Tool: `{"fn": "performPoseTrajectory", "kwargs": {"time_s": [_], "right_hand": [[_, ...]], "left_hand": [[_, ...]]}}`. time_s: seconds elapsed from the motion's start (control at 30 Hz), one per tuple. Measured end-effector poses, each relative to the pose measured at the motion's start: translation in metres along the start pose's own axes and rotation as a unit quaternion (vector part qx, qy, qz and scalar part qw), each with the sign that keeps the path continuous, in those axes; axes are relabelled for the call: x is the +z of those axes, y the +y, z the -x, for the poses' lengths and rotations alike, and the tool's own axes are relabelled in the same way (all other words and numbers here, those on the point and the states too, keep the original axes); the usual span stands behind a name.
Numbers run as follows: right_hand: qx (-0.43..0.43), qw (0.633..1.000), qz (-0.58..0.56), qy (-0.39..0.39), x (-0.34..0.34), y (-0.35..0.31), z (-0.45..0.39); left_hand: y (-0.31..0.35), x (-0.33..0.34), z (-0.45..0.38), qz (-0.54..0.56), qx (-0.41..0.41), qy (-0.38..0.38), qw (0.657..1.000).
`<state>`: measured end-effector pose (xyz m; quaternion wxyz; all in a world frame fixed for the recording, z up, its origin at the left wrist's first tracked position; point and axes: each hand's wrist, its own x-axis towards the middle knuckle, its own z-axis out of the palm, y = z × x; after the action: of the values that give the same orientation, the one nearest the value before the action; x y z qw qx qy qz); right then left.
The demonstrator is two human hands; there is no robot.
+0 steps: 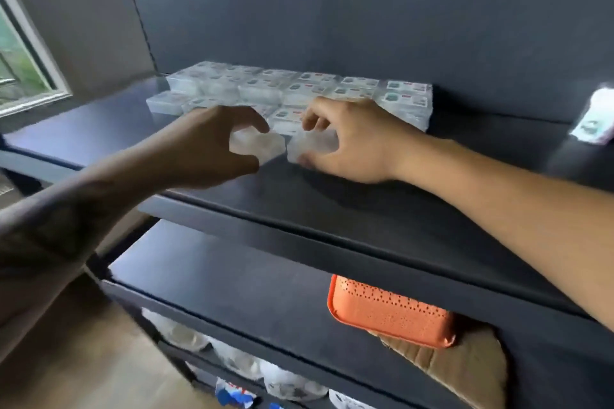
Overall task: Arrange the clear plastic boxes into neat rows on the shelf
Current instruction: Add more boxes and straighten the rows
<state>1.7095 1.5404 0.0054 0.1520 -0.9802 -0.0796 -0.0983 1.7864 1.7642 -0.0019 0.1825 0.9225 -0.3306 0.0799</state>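
Obs: you have both arms stretched over the top black shelf board. Your left hand curls thumb and fingers around a small clear plastic box; your right hand pinches a second small clear plastic box between thumb below and fingers above. Both hands are clamped, neither is free

Position: the two held boxes sit just beside each other, a narrow gap between them, at the front edge of the block of stacked clear labelled boxes that fills the back of the shelf against the dark wall. Whether they rest on the board or hang just above it cannot be told; motion blur softens both

Key relation: the block lies straight ahead of both hands, away from you. Its rows run left to right, so each box's long side should end up parallel to that line. The right hand's box is nearer the front row; the left one sits in front of the thinner left end

Judgement: the next move is likely a short push forward to seat both boxes flush

Also noted: an orange perforated plastic basket on a lower shelf
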Motion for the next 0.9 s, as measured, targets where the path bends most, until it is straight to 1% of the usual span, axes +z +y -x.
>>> {"fn": "performPoseTrajectory", "kwargs": {"time_s": [0.17, 0.3, 0.43, 0.53, 0.63, 0.8, 0.83, 0.9], "right_hand": [[0.076, 0.997, 0.011, 0.003, 0.018, -0.021, -0.003], [0.129, 0.991, 0.006, 0.023, 0.029, -0.03, -0.005], [0.146, 0.989, 0.008, 0.034, 0.031, -0.035, -0.009], [0.144, 0.987, -0.017, 0.064, 0.027, -0.038, -0.018], [0.134, 0.985, -0.043, 0.1, 0.024, -0.035, -0.033], [0.094, 0.983, -0.07, 0.143, 0.017, -0.019, -0.056], [0.091, 0.982, -0.072, 0.152, 0.016, -0.014, -0.059], [0.084, 0.975, -0.092, 0.181, 0.012, -0.003, -0.063]], "left_hand": [[-0.029, 0.003, -0.038, 0.022, 0.114, -0.074, 0.99], [-0.05, 0.002, -0.058, 0.043, 0.174, -0.121, 0.976], [-0.066, -0.002, -0.074, 0.053, 0.218, -0.148, 0.963], [-0.072, -0.004, -0.079, 0.049, 0.239, -0.155, 0.957], [-0.076, -0.005, -0.084, 0.088, 0.239, -0.146, 0.956], [-0.065, -0.021, -0.116, 0.214, 0.187, -0.143, 0.948], [-0.062, -0.024, -0.124, 0.252, 0.174, -0.144, 0.941], [-0.059, -0.027, -0.136, 0.347, 0.15, -0.149, 0.914]]}}
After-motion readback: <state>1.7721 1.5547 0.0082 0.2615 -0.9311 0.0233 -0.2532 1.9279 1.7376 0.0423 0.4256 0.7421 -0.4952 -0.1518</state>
